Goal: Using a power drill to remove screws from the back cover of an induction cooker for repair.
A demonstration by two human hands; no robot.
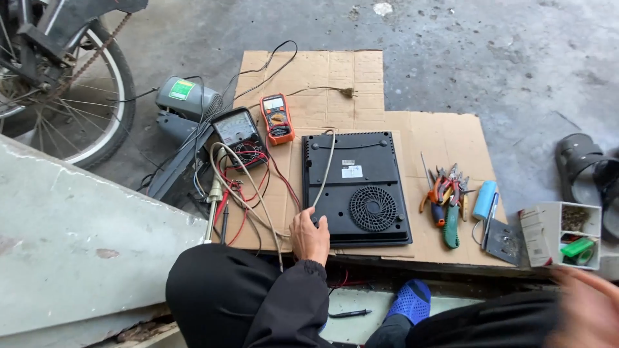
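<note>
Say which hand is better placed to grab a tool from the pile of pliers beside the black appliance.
Right, probably. The right hand is free, blurred at the lower right, on the same side as the pliers pile. The left hand rests on the black appliance at its near left corner, across from the tools.

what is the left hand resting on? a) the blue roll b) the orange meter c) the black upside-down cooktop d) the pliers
c: the left hand lies on the near left corner of the black cooktop, well apart from the orange meter and pliers.
</note>
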